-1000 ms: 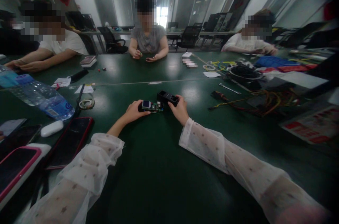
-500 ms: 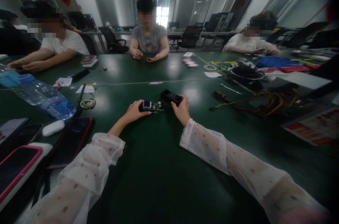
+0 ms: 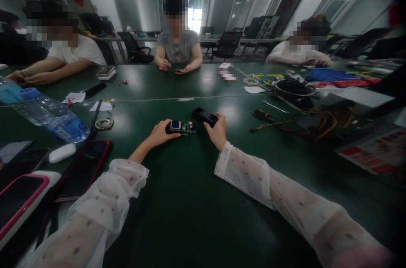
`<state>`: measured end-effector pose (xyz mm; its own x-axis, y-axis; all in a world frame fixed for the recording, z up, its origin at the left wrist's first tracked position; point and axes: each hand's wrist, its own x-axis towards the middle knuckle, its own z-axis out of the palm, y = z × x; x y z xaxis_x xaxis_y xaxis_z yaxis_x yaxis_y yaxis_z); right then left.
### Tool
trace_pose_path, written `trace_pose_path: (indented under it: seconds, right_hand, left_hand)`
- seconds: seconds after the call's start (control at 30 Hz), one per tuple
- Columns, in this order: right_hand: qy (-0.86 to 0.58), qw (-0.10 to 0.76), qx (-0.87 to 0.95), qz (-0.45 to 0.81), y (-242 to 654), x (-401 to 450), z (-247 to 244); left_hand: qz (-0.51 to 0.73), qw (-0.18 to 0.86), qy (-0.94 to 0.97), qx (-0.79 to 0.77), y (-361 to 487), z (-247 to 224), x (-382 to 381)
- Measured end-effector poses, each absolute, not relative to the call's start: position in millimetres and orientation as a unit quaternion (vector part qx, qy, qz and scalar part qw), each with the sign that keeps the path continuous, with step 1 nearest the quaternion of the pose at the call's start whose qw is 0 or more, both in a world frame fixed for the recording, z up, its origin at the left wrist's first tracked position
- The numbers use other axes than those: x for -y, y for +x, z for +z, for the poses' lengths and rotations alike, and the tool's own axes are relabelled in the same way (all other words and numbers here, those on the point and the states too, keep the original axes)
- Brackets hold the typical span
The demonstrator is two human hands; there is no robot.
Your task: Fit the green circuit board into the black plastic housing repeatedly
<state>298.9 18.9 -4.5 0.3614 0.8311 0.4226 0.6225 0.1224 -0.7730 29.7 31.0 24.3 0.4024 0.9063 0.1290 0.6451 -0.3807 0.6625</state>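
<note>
My left hand [image 3: 160,134] grips the left end of a green circuit board [image 3: 187,128] that carries a small screen [image 3: 175,125]. Thumb and fingers close around the board's edge near that screen. Just to the right, my right hand [image 3: 218,129] is closed on the near end of a black plastic casing [image 3: 204,115] with openings in its face. Board and casing are close together but a small gap parts them. Both hands are low over the dark green table [image 3: 187,200], and I cannot tell whether the two parts rest on it.
Left: a water bottle [image 3: 53,113], a phone in a red case [image 3: 83,170], a white oval case [image 3: 62,153] and a roll of tape [image 3: 104,122]. Right: bundled wires [image 3: 304,122], a metal wrench [image 3: 275,107] and a sign stand [image 3: 376,147]. Several people sit across the table.
Almost nothing differs. The whole view has shifted very slightly, and both hands keep their hold on the circuit board and the casing.
</note>
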Motion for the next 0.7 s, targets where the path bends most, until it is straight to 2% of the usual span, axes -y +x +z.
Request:
trace_pose_path:
  seconds: [0.23, 0.4, 0.53, 0.7]
  right_hand:
    - [-0.631, 0.506, 0.579, 0.107, 300.9, -23.3, -9.3]
    - [-0.605, 0.542, 0.567, 0.134, 302.7, -26.3, -11.1]
    - [-0.544, 0.577, 0.586, 0.165, 296.8, -17.9, -0.9]
    - [-0.456, 0.569, 0.660, 0.182, 284.0, 0.3, 17.2]
  left_hand:
    - [0.240, 0.267, 0.793, -0.493, 30.1, 26.4, -29.6]
    - [0.238, 0.266, 0.795, -0.491, 29.7, 25.9, -30.5]
    - [0.241, 0.263, 0.796, -0.489, 29.9, 25.7, -30.1]
    - [0.251, 0.266, 0.792, -0.489, 30.4, 25.4, -29.8]
